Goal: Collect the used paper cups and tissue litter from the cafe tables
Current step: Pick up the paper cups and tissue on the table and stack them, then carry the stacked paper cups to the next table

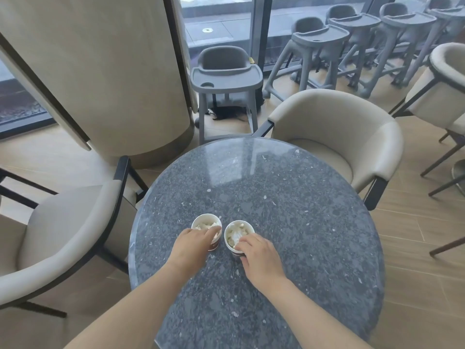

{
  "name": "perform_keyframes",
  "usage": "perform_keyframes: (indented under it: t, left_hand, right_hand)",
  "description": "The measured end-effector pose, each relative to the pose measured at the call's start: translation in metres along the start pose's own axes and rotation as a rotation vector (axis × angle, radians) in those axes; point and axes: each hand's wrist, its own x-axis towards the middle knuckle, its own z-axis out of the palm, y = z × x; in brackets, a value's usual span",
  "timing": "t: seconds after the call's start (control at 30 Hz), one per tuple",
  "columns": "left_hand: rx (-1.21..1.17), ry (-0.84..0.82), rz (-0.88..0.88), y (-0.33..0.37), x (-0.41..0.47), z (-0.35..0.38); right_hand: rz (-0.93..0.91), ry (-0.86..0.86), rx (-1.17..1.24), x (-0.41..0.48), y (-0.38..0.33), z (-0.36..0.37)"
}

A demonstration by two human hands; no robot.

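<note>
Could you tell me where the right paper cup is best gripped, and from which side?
I would grip the right cup round its side wall under the rim, coming from the near side as the right hand does. It stands upright and tissue fills its mouth, so the wall is free. The left cup beside it, held by the left hand, blocks the left.

2 hands forward, fingers curled

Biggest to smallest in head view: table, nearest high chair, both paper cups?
1. Round speckled grey stone table
2. Grey plastic high chair, farther away
3. Left white paper cup, right white paper cup: alike
</note>
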Motion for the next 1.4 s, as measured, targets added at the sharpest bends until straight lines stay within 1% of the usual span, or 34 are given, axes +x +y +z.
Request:
perform_keyframes:
  t: [0.1,0.2,0.3,0.37,0.47,0.6,0.8,1.03,1.27,1.4]
  left_hand:
    - [0.012,0.008,0.025,-0.001,-0.006,-0.005]
    - [-0.032,0.036,0.088,-0.005,-0.015,-0.010]
    - [-0.129,0.101,0.212,-0.005,-0.025,-0.023]
    - [-0.127,0.158,0.314,-0.005,-0.028,-0.031]
    - [-0.182,0.190,0.374,-0.003,-0.031,-0.041]
    - [-0.246,0.212,0.455,0.001,-0.030,-0.053]
    - [-0.383,0.157,0.583,0.008,-0.034,-0.063]
    - [-0.390,0.098,0.828,0.029,-0.057,-0.066]
    - [-0.386,0.055,1.030,0.091,-0.079,-0.066]
    - [-0.395,0.013,1.088,0.140,-0.091,-0.061]
  right_hand:
    - [0.020,-0.057,-0.007,0.006,0.000,0.000]
    - [0.055,-0.050,-0.021,0.008,-0.001,-0.005]
    - [0.113,0.019,-0.012,0.004,-0.008,-0.009]
    - [0.160,0.090,0.010,-0.001,-0.017,-0.012]
    - [0.237,0.189,0.022,-0.013,-0.031,-0.017]
    - [0.322,0.277,0.022,-0.031,-0.046,-0.026]
    - [0.459,0.443,0.057,-0.070,-0.078,-0.035]
    - [0.665,0.613,0.040,-0.134,-0.123,-0.035]
    - [0.858,0.697,0.018,-0.195,-0.137,-0.045]
    - [0.922,0.752,0.008,-0.236,-0.125,-0.054]
